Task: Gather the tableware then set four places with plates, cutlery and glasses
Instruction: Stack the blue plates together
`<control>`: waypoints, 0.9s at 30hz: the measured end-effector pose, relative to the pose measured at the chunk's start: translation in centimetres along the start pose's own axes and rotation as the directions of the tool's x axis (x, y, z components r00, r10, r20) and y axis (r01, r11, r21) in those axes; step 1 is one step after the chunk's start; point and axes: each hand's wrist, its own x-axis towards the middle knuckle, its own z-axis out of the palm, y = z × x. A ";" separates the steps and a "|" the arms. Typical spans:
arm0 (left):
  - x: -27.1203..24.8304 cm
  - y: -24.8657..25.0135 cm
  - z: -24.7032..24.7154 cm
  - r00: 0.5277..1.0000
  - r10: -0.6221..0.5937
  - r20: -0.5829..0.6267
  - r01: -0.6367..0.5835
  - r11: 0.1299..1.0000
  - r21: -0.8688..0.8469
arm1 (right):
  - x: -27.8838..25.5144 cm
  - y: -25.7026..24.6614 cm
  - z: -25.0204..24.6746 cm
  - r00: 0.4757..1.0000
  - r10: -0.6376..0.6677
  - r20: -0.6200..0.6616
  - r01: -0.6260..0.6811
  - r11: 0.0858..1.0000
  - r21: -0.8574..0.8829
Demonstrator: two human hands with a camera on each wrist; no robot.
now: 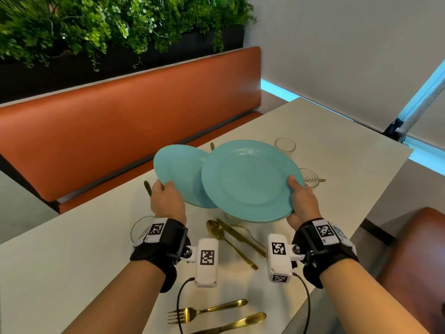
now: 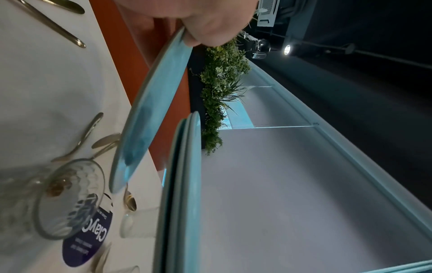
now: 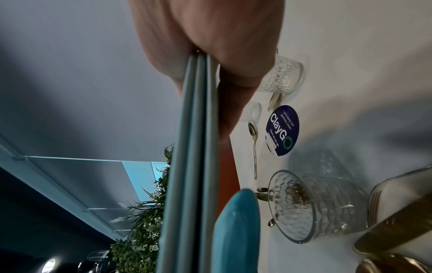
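Both hands are up over the white desk (image 1: 337, 145). The left hand (image 1: 167, 201) pinches one turquoise plate (image 1: 178, 172) by its near rim, tilted, held apart from the rest. The right hand (image 1: 302, 203) has its grip clamped on a stack of three matching plates (image 1: 250, 182), thumb on top; the wrist view shows three grey-blue edges pressed together. Glossy, plain, round. Below them on the desk lie a gold spoon (image 1: 216, 231), a gold fork (image 1: 204, 310), and patterned glass tumblers (image 1: 285, 145). A round navy sticker (image 3: 282, 130) reads "ClayGo", "Let's keep our pantries clean", "Clean as you go".
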 end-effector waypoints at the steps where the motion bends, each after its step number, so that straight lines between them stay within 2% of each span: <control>1: -0.1 0.0 0.0 1.000 -0.014 0.025 0.015 1.000 -0.012 | -0.1 -0.1 0.0 1.000 -0.005 0.002 0.005 1.000 0.005; 8: -2.5 0.8 0.6 0.981 -0.058 0.187 0.067 0.997 -0.044 | -1.3 -0.5 -0.6 0.998 -0.060 -0.020 0.060 0.998 -0.016; 16: -5.4 -0.1 1.0 0.921 -0.107 0.375 0.146 0.986 -0.077 | -1.8 0.3 -3.9 0.968 -0.210 -0.139 0.181 0.964 -0.197; 21: -6.8 -2.6 1.1 0.877 -0.080 0.474 0.109 0.993 -0.034 | -2.9 2.1 -6.1 0.967 -0.198 -0.158 0.153 0.954 -0.256; 23: -7.1 -3.8 1.0 0.851 -0.096 0.516 0.127 0.992 -0.024 | -3.3 3.1 -7.1 0.970 -0.185 -0.156 0.142 0.957 -0.252; 27: -7.1 -5.4 0.5 0.831 -0.131 0.541 0.108 0.991 0.074 | -4.1 5.1 -8.6 0.965 -0.184 -0.185 0.119 0.942 -0.314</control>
